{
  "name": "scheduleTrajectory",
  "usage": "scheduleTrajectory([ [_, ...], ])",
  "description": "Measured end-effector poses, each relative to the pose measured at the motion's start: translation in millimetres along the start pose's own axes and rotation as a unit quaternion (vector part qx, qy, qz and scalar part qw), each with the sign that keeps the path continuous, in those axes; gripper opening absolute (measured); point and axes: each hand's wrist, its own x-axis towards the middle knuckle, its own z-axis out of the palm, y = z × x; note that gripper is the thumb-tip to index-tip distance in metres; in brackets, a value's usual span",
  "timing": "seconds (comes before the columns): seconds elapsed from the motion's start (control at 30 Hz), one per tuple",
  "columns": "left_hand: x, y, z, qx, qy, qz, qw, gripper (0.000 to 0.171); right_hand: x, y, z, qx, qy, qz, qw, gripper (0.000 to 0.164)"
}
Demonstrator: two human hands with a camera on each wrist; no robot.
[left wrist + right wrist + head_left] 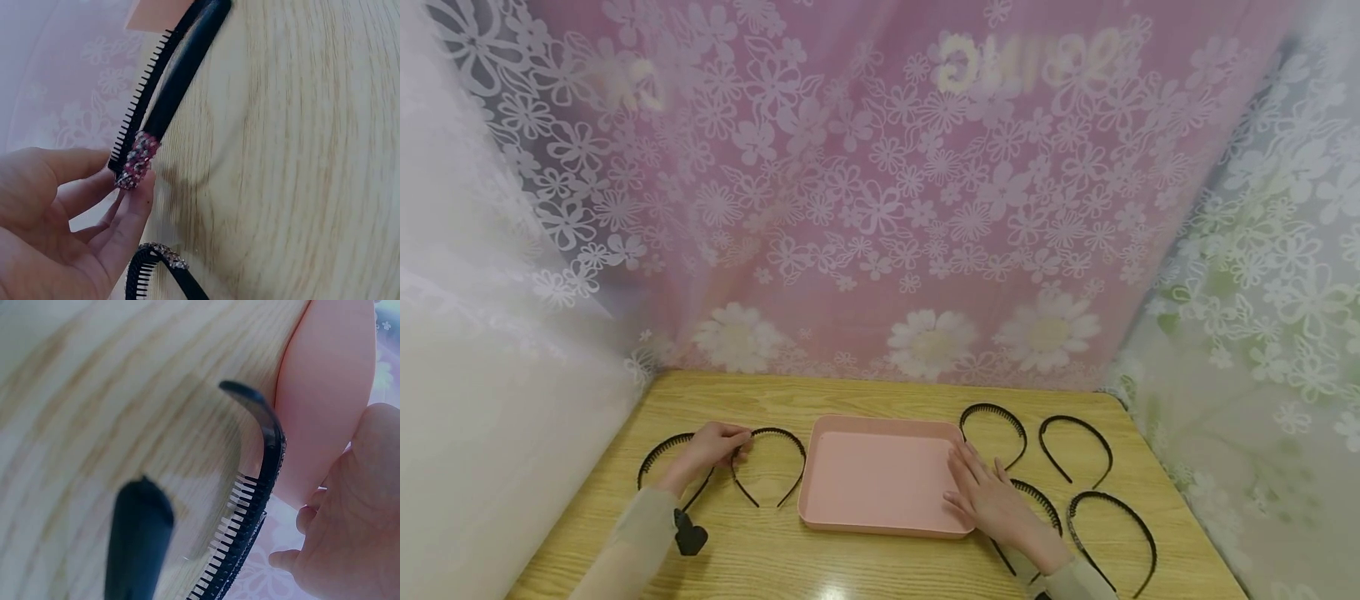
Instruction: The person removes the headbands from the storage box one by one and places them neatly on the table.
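Observation:
My left hand [718, 446] pinches a black toothed headband [140, 150] near one side, where a patch of pink and silver glittery beads covers it. That headband stands just left of a pink rectangular tray [880, 483]. Another black headband [658, 447] with a glittery patch lies beneath and left of the left wrist. With fingers stretched out, my right hand [996, 504] rests on the tray's right side. Close under the right wrist lies a toothed headband [269, 450], partly hidden by the hand and sleeve in the head view.
Three more black headbands, one at the back [995, 407], one at the far right [1078, 418] and one nearer the front [1150, 537], lie right of the tray. Flowered curtains [880, 208] enclose the wooden table [760, 558] at the back and sides.

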Motion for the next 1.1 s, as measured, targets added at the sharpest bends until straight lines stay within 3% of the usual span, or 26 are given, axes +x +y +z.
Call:
scheduleTrajectory([
  [0.1, 0.1, 1.1, 0.9, 0.05, 0.021, 0.013, 0.9984, 0.039, 0.1, -0.1, 0.3, 0.0, 0.0, 0.0, 1.0, 0.072],
  [0.2, 0.3, 2.0, 2.3, 0.115, 0.051, 0.026, 0.9918, 0.035, 0.2, 0.4, 1.0, -0.001, -0.002, 0.0, 1.0, 0.072],
  [0.5, 1.9, -1.1, 7.3, 0.214, 0.097, 0.048, 0.9707, 0.024, -0.2, 0.2, 1.5, -0.008, -0.002, -0.002, 1.0, 0.072],
  [0.7, 4.9, -2.9, 9.6, 0.245, 0.108, 0.056, 0.9619, 0.021, -1.1, -2.9, 0.3, -0.006, 0.017, -0.008, 1.0, 0.071],
  [1.1, 5.6, -6.7, 10.1, 0.272, 0.123, 0.068, 0.952, 0.018, -1.2, -1.7, -0.3, 0.0, 0.004, -0.002, 1.0, 0.071],
])
